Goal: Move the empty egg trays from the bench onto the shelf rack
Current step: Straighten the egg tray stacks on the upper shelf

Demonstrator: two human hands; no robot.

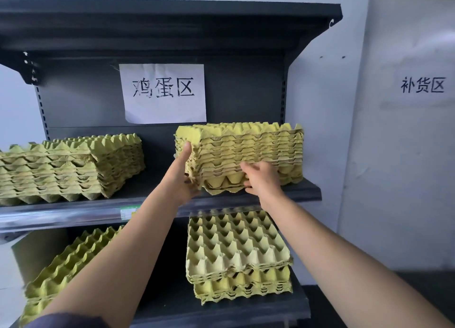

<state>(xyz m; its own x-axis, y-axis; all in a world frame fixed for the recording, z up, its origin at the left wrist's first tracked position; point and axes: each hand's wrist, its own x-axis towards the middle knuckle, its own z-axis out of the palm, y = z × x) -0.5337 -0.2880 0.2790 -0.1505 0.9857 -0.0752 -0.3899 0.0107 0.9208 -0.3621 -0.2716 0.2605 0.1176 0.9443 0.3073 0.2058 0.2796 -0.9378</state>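
Head view: a stack of egg trays (246,150) sits at the right end of the rack's middle shelf (307,192), its near-left corner at the front edge. The left hand (183,175) clasps that corner, thumb up the side. The right hand (261,177) spreads over the front face, fingertips hooked into the lowest trays. Moulded pulp is likely light and springy, its rims easily crushed, and a nested pile can shear, so the best hold is under the bottom tray at opposite sides. Another stack (69,167) fills the shelf's left end.

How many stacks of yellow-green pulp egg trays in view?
4: upper-left stack; upper-right stack, held by left hand and right hand; lower-left stack; lower-right stack. More may be hidden.
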